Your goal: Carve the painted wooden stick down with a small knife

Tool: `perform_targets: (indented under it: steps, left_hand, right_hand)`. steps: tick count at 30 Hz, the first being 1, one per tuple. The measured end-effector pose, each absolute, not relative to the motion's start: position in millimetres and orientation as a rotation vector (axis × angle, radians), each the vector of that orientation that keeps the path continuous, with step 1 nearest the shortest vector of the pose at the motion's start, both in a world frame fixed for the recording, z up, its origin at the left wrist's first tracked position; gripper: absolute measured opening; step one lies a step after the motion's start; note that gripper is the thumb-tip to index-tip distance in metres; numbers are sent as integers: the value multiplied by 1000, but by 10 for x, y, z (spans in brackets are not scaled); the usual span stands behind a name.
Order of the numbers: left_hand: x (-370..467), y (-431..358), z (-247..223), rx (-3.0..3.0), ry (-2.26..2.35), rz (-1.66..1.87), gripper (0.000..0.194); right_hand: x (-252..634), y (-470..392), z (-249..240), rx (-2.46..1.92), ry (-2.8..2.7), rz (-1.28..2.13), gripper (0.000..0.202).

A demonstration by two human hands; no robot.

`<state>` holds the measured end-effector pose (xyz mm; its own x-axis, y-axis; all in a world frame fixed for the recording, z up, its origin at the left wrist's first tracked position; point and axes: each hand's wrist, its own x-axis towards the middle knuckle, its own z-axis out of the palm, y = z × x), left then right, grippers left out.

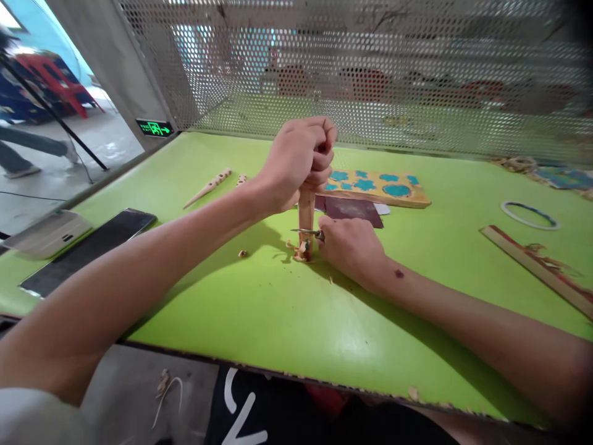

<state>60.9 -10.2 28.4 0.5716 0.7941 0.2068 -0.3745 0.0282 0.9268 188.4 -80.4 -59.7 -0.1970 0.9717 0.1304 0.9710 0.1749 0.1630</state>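
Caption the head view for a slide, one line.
Left hand grips an upright wooden stick over a green table; right hand holds a knife across its lower part.

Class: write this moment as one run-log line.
left hand: grips upright wooden strip | right hand: holds knife at strip | shavings: strip's base

The green table top (278, 321) is shining smooth and glossy, like plastic. The wooden stick (306, 210) is showing pale, bare wood, and its lower end is looking rough with curled shavings (302, 249). The thin blade (301, 230) is looking like metal. The perforated screen (324, 49) is giving a metallic shine. The dark brown sheet (354, 211) is appearing matt, while the flat black slab (92, 250) is gleaming smoothly.
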Motion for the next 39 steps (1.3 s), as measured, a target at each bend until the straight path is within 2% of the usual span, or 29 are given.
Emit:
perform_targets:
  steps: [9, 17, 22, 32, 36, 39]
  left_hand:
    - [451, 14, 225, 1232, 425, 969, 22]
    - [486, -17, 236, 1198, 402, 954, 22]
    - [445, 14, 242, 1189, 515, 946, 24]
    - [454, -47, 289, 875, 566, 914, 19]
    - [492, -87, 297, 991, 538, 864, 15]
    - [521, -82, 294, 1060, 517, 866, 11]
  right_hand:
    - [2023, -834, -579, 1834, 2396, 259, 20]
    - [1883, -788, -554, 1986, 2412, 284, 29]
    - [1942, -842, -527, 1844, 2435, 196, 23]
    - [2167, -874, -561, 1853, 2443, 224, 27]
    - [2197, -869, -541, 1875, 2481, 150, 23]
    - [2259, -899, -510, 1907, 2617, -26, 24]
